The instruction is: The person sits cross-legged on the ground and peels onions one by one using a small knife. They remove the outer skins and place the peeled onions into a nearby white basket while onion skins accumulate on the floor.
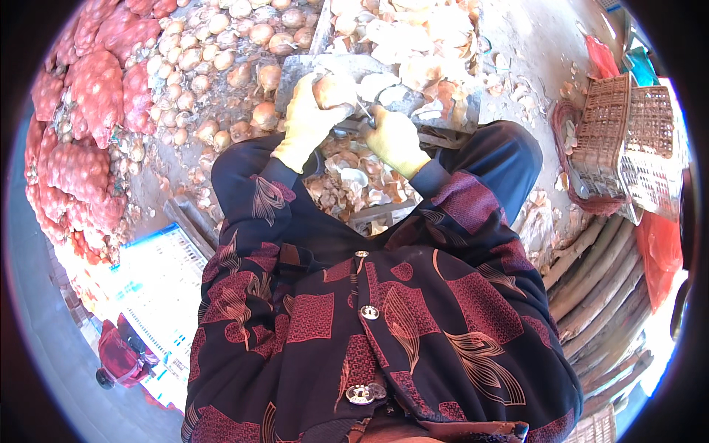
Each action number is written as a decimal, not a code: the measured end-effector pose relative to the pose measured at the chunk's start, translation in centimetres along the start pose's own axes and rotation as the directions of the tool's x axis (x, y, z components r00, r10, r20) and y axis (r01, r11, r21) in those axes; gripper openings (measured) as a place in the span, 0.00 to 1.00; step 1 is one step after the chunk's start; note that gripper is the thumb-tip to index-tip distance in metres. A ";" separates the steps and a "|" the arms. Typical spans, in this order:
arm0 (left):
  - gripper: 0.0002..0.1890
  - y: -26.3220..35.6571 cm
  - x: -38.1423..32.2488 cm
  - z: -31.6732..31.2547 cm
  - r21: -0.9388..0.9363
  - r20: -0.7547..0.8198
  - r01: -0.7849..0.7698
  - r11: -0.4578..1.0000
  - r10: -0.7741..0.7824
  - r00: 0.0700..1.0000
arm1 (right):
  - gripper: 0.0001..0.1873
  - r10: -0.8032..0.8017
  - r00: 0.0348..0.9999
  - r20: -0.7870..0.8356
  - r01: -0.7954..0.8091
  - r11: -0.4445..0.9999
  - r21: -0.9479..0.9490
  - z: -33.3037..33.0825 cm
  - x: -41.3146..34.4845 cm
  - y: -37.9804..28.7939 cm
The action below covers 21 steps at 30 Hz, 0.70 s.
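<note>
In a pale yellow work glove, my left hand (306, 123) grips a large yellow onion (334, 91). My right hand (394, 139), gloved the same way, is closed around the dark handle of a small knife (363, 107). Its thin blade points toward the onion's lower right side; whether it touches cannot be told. Both hands are over the near edge of a worn board (296, 67) between my knees. Loose onion skins (443, 91) are heaped on the board's right side, and the upper part of that heap is washed out by glare. More skins (354, 171) fill the space below, between my legs.
Many loose onions (221, 33) cover the ground at the upper left, beside full red mesh sacks (97, 83). Wicker baskets (601, 127) stand on the right, above stacked wooden poles (595, 271). A printed sheet (160, 277) is at the left, with another person (122, 354) beyond it.
</note>
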<state>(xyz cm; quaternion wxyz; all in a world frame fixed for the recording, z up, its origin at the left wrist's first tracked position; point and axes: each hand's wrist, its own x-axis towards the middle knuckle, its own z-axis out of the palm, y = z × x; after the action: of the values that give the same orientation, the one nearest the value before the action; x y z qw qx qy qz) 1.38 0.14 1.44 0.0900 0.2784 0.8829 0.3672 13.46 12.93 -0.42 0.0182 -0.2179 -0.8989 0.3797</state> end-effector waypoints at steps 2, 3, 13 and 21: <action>0.42 0.4 -0.5 0.1 0.070 0.001 0.005 0.998 -0.005 1.000 | 0.12 -0.004 0.999 0.035 0.005 0.999 -0.038 0.0 -0.2 -0.1; 0.42 0.6 -0.6 -0.1 0.112 -0.010 -0.013 0.994 0.014 1.000 | 0.12 -0.012 0.999 0.032 0.013 0.999 -0.040 0.0 -0.2 -0.2; 0.40 0.1 -1.2 0.4 0.178 -0.002 -0.114 0.977 0.116 0.993 | 0.08 -0.101 0.994 0.032 0.104 0.987 -0.121 0.5 0.2 0.0; 0.41 0.8 -1.3 0.9 0.234 -0.066 -0.079 0.969 0.097 0.993 | 0.09 -0.101 0.994 0.045 0.106 0.984 -0.141 0.1 2.7 -0.1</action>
<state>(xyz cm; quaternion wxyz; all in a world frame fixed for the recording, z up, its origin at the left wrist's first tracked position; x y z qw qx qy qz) 3.09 0.38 1.29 0.0065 0.3116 0.9092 0.2760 10.94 13.90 -0.73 0.0054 -0.1645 -0.9340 0.3170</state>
